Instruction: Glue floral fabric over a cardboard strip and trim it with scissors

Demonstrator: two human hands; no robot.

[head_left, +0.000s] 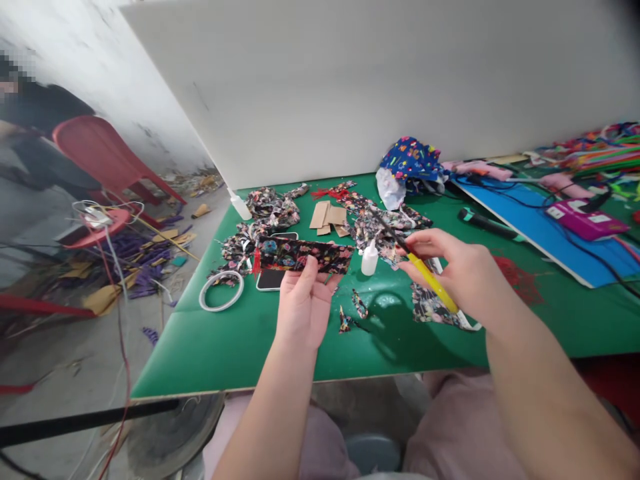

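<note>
My left hand (305, 300) holds a flat, dark floral fabric strip (327, 255) between thumb and fingers, above the table. A small red tassel (257, 261) shows at the strip's left end. Yellow-handled scissors (433, 283), seen edge-on, are in my right hand (450, 267), the dark blades pointing up and left, apart from the strip. Behind the strip a phone (270, 280) lies partly covered. Between my hands stands a white squeeze bottle (369, 259). Small floral scraps (359, 303) lie on the green table (240, 353) below.
Floral fabric heaps (273, 208), cardboard pieces (327, 217), a white tape roll (221, 291) and another squeeze bottle (240, 205) sit leftward and behind. Rightward are a blue board (530, 227), a magenta device (585, 217) with cables and pink glue guns (565, 183). A person sits beyond a red chair (105, 157).
</note>
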